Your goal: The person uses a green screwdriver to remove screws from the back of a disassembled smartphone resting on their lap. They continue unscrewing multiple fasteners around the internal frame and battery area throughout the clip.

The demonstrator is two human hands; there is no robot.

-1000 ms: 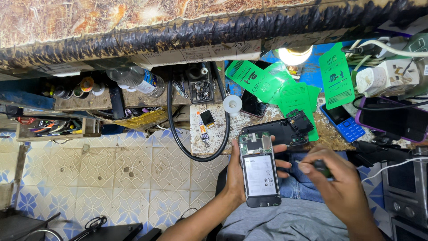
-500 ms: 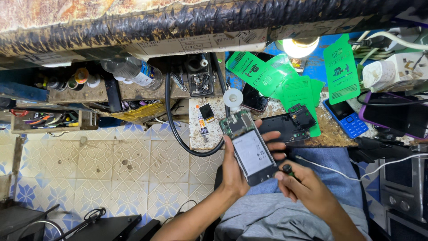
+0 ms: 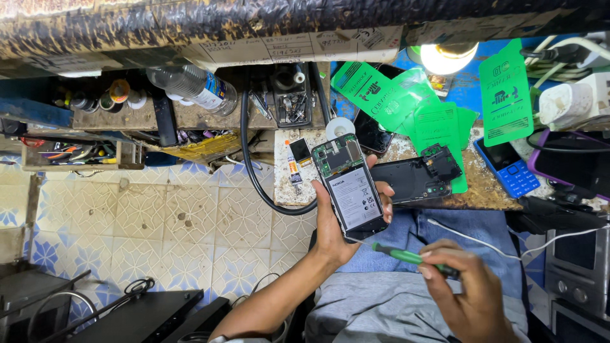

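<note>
Left hand (image 3: pixel 335 228) clamped around opened smartphone (image 3: pixel 351 186), back cover off, held above lap. Right hand (image 3: pixel 467 286) pinches green screwdriver (image 3: pixel 410 257), tip just beside phone's lower edge. Black back cover (image 3: pixel 406 181) lies on surface (image 3: pixel 489 190), near green packets (image 3: pixel 406 105).

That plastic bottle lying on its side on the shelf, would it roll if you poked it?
Probably: the plastic bottle is round and lies on its side. It looks clear and mostly empty, so likely light. Clutter beside it on the shelf might stop it quickly.
</note>
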